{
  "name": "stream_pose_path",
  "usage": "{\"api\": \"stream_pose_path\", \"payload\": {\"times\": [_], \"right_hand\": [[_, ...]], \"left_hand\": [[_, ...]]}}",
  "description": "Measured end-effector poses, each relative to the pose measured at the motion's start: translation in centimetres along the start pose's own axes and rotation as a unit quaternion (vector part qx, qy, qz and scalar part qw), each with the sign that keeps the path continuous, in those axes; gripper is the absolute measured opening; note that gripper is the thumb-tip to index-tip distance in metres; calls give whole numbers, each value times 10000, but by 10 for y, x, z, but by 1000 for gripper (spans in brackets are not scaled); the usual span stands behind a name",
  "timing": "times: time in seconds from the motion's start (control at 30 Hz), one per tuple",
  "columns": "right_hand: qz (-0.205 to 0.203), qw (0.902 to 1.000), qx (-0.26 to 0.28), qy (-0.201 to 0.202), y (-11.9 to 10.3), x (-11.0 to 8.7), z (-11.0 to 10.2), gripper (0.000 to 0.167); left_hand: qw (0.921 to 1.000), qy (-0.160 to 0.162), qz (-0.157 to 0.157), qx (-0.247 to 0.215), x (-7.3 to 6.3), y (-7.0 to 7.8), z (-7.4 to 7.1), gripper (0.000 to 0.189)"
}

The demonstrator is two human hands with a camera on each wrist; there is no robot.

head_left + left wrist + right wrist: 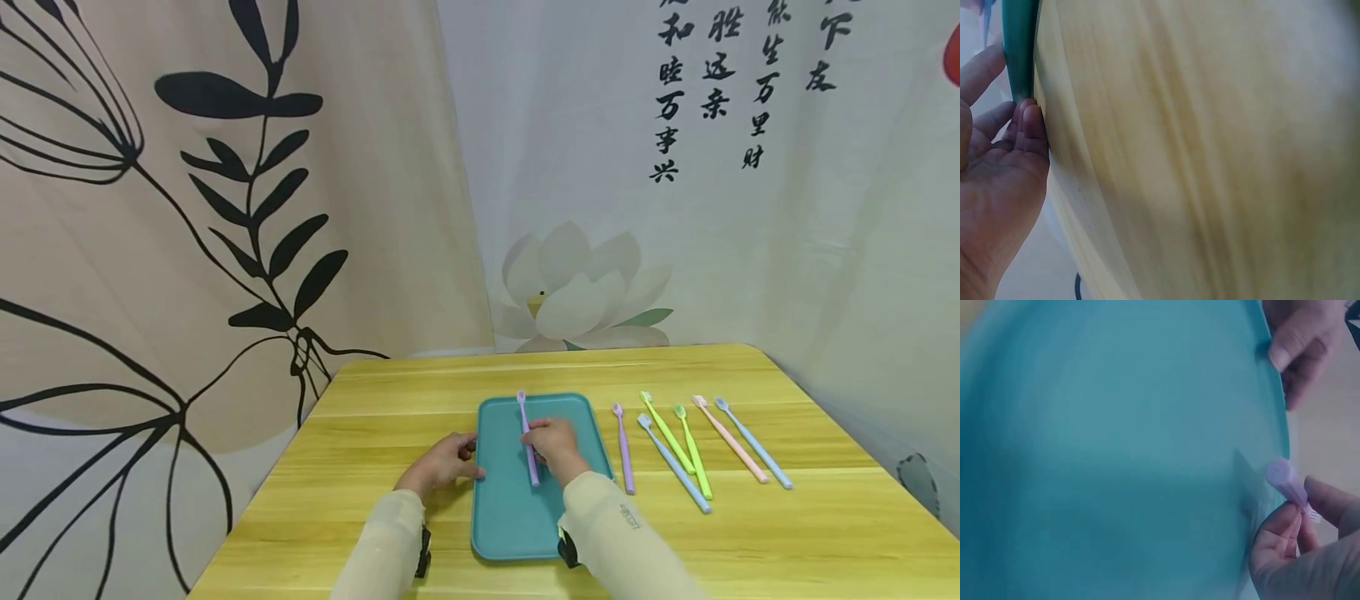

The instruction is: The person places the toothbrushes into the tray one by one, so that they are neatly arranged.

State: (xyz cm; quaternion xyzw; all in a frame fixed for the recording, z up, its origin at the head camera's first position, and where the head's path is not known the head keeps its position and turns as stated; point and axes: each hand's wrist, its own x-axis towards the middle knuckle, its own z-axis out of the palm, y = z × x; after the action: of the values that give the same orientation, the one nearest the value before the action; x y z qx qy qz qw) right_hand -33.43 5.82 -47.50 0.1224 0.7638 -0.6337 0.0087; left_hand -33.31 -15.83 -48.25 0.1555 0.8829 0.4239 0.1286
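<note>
Over the teal tray (517, 525), my right hand (553, 442) pinches a purple toothbrush (531, 467) between thumb and fingers. Its head points toward the far edge of the tray; the handle's round end (1280, 471) faces the camera in the right wrist view. At the tray's left side, my left hand (446, 462) holds the rim, thumb on the edge and fingers against the outer wall (1020, 56). A second purple toothbrush (624, 450) lies on the table just right of the tray.
Farther right on the wooden table (375, 533) lie two green toothbrushes (693, 454), a pink toothbrush (731, 439) and two blue toothbrushes (753, 443), side by side at a slant. A printed curtain (397, 208) hangs behind the table.
</note>
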Motion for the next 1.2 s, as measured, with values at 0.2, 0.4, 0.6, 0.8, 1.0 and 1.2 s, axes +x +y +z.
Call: {"api": "stream_pose_path", "payload": {"times": [0.2, 0.4, 0.6, 0.8, 1.0, 1.2], "right_hand": [[-183, 9988, -456, 87, 3, -8, 15, 27], [-637, 9890, -1313, 228, -1, -20, 24, 20], [-1048, 9748, -1957, 242, -3, -29, 28, 11], [-1072, 9696, -2189, 220, -5, -32, 32, 6], [-1049, 9736, -2029, 31, -8, -35, 36, 4], [-1025, 9800, -1704, -79, -3, -34, 44, 11]], "left_hand": [[10000, 38, -21, 43, 2, -2, 1, 72], [9999, 42, 60, 137, 2, 0, 0, 72], [9998, 57, 93, 168, -1, 4, 0, 72], [9999, 85, 19, 122, 0, 3, 0, 72], [9998, 78, 58, 173, 1, 2, -1, 71], [9998, 6, 145, 138, 0, 3, -1, 69]]}}
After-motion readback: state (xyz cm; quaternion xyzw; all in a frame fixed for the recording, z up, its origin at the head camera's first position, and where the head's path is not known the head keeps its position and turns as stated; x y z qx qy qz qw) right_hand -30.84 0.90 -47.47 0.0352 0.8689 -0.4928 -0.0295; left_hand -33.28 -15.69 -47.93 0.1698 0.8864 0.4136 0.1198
